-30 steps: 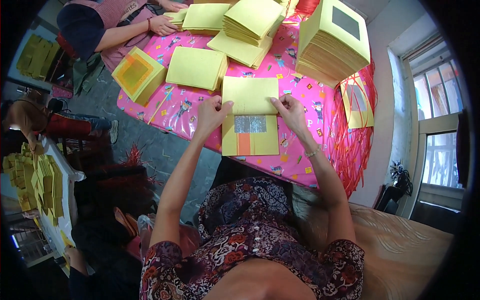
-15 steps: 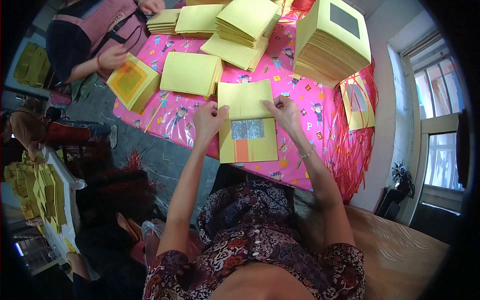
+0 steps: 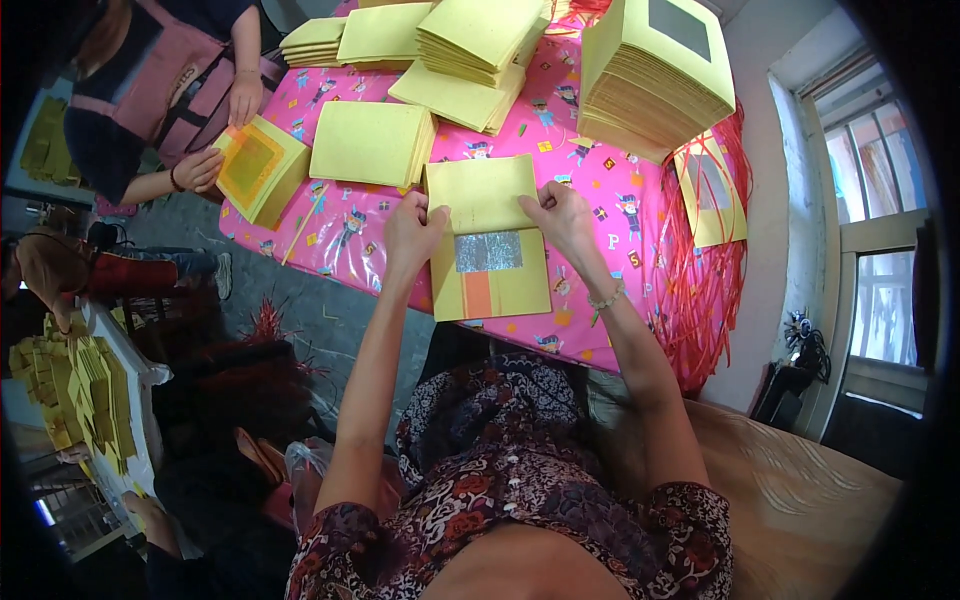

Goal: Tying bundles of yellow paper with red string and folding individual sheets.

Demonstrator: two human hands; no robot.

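Between my two hands is a yellow paper sheet (image 3: 482,192), its plain face showing, pinched at both side edges. My left hand (image 3: 415,240) grips its left edge with thumb and fingers closed. On the opposite edge, my right hand (image 3: 562,218) is closed in the same way. Directly beneath lies another yellow sheet with a silver foil patch (image 3: 489,251) and an orange stripe (image 3: 479,295), close to the table's near edge. Whether the two sheets are joined cannot be made out.
A pink patterned tablecloth (image 3: 360,232) covers the table. Yellow paper stacks stand ahead: a low stack (image 3: 362,143), a leaning pile (image 3: 470,45) and a tall block (image 3: 655,95). Red strands (image 3: 700,290) hang at the right edge. At left, a co-worker's hands touch an orange-printed stack (image 3: 262,170).
The co-worker's hands have come down onto the orange-printed stack. My hands keep their pinch on the sheet with little movement. The whole view has shifted slightly.
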